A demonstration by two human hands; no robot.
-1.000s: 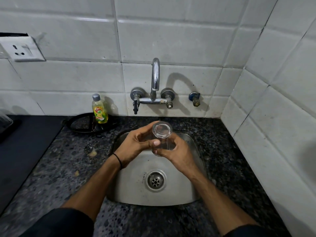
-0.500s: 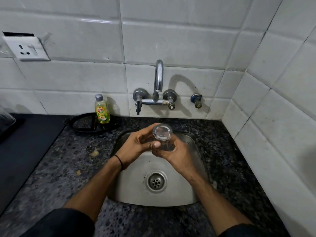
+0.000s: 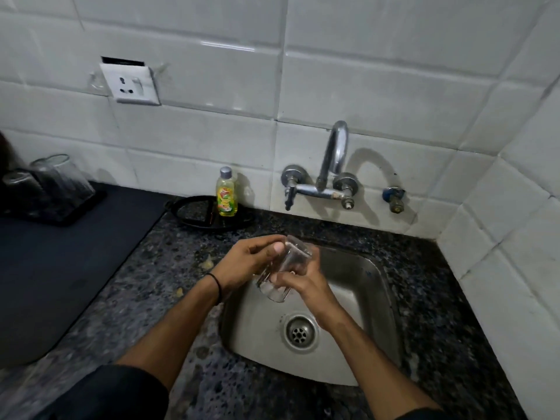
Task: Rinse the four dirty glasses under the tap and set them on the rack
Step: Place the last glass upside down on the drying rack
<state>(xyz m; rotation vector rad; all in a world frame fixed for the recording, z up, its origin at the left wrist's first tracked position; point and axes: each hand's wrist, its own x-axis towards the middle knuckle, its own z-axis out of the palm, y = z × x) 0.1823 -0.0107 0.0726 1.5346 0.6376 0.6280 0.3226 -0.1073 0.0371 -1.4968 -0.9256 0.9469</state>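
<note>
Head cam looks down on both hands meeting over the far left part of the sink [image 3: 374, 301]. Left hand [image 3: 242, 263] comes in from the left with its wrist bent, thumb pressed flat on the upper side of the glass [image 3: 286, 263] and the other fingers curled behind it. There's a black band [image 3: 217, 284] on that wrist. Right hand [image 3: 304, 284] reaches in from the near right and wraps the lower part of the glass, fingers curled round it. So both hands have a proper grip on the same glass, neither one loose.

The glass itself is clear and tilted, one end up toward the far right, the other end low, pointing down into the basin. Honestly can't tell which end is the mouth, or if anything is inside it, too much blur. It's held above the basin, not touching the steel, and it sits nearer and to the left of the tap [image 3: 335, 159] spout.

Sink basin shows the drain [image 3: 299, 331] in the middle. Far left on the dark mat [image 3: 60, 262] is the black rack [image 3: 83, 207], with a couple of clear glasses [image 3: 62, 177] standing on it, blurry, well apart from the hands. By the far wall a dish soap bottle [image 3: 226, 194] holding yellow-green liquid stands on a black ring [image 3: 188, 212].
</note>
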